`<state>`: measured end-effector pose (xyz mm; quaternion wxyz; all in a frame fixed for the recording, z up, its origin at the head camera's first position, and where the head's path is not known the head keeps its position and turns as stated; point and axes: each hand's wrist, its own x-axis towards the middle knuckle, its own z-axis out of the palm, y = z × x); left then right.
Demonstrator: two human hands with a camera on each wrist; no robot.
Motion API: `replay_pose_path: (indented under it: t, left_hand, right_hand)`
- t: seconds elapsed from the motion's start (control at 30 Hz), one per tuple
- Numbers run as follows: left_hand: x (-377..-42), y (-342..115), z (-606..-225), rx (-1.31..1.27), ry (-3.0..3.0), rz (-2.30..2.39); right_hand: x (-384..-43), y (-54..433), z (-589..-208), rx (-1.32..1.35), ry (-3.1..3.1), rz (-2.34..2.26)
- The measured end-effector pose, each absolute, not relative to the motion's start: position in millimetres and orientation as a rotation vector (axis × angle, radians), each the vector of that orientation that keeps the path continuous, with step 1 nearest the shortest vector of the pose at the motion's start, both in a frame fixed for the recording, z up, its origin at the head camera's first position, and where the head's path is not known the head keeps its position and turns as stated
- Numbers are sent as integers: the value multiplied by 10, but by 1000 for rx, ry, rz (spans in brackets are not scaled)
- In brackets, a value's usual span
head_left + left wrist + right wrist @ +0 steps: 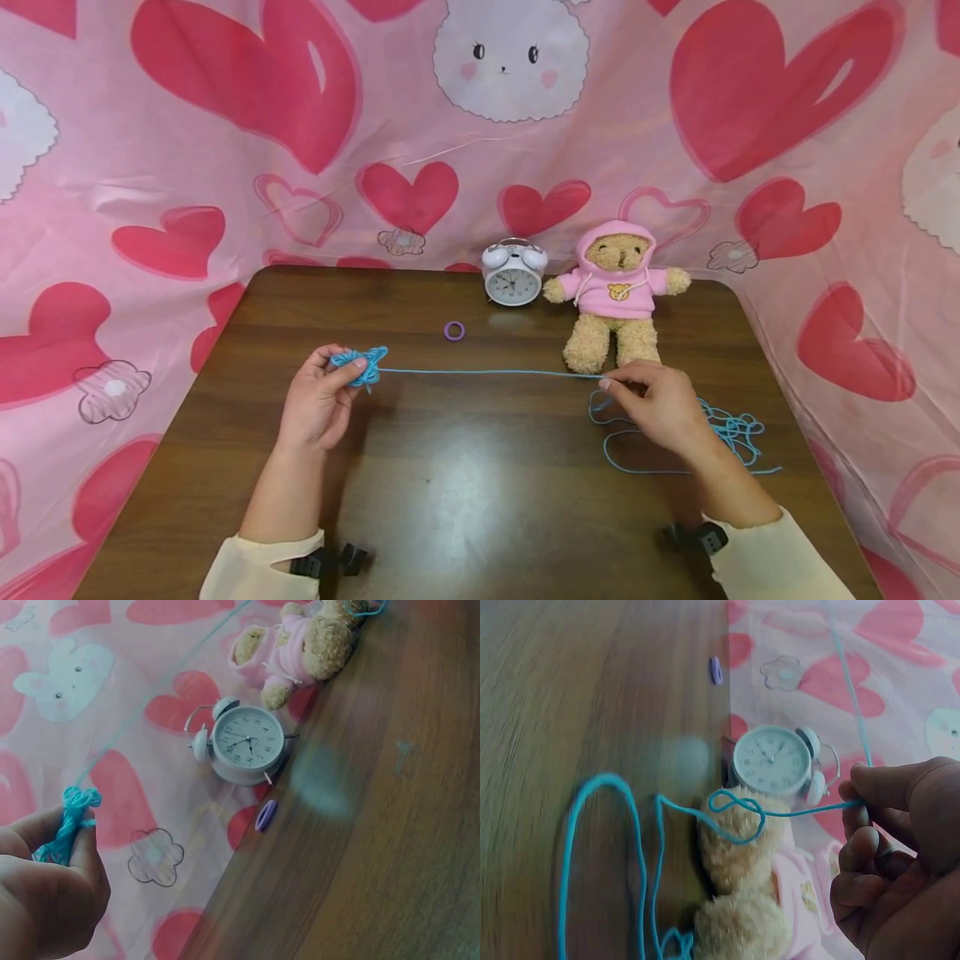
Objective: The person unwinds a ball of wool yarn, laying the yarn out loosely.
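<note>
My left hand (324, 402) grips a small bundle of blue cord (369, 363), wound in loops, between thumb and fingers. In the left wrist view the bundle (66, 829) pokes up out of the grip. A single taut strand (487, 372) runs from it across to my right hand (663, 408), whose thumb and forefinger pinch it. Past that pinch, in the right wrist view, the slack cord (641, 847) hangs in loose curves. A loose tangle of the same cord (738, 429) lies on the table beside the right wrist, partly hidden behind the hand.
Toward the back of the brown table (450, 500) stands a white twin-bell alarm clock (513, 275). A teddy bear (617, 292) in a pink hoodie sits to its right, just behind my right hand. A purple ring (454, 331) lies in front of the clock. Pink heart-patterned cloth (405, 100) surrounds the table.
</note>
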<state>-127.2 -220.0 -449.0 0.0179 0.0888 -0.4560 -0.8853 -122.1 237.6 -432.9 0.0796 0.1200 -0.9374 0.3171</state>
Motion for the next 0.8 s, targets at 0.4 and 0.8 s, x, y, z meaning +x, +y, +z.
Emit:
replay_pose_path:
  t: [0.4, 0.8]
  left_hand:
    - [-1265, -2275, -4476, 254, -1361, -2771]
    - [-1262, -2340, -4477, 285, -1365, -2770]
  right_hand:
    - [-1129, 2748, -4251, 290, -2763, 832]
    - [-1050, 3072, -4143, 156, -2825, 763]
